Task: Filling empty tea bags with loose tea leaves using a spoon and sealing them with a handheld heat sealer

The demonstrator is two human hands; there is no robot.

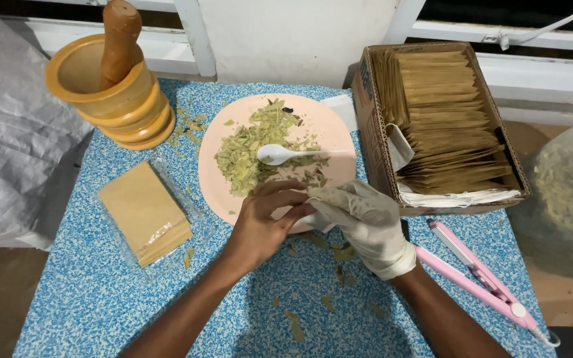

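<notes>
My bare left hand [263, 222] and my right hand [366, 222], which wears a white glove, meet over the near edge of a pink plate [217, 146]. Both pinch a small white pouch [313, 215] between their fingertips. On the plate lies a heap of crushed dried green leaves [253, 149]. A white plastic spoon [283, 154] rests on the heap, handle pointing right.
A wooden mortar [111, 99] with a pestle [119, 40] stands at the back left. A clear bag of tan pouches [146, 213] lies left. A cardboard box of tan pouches [442, 122] sits right, a pink sealing tool [475, 275] below it. Leaf bits litter the blue speckled tabletop [87, 298].
</notes>
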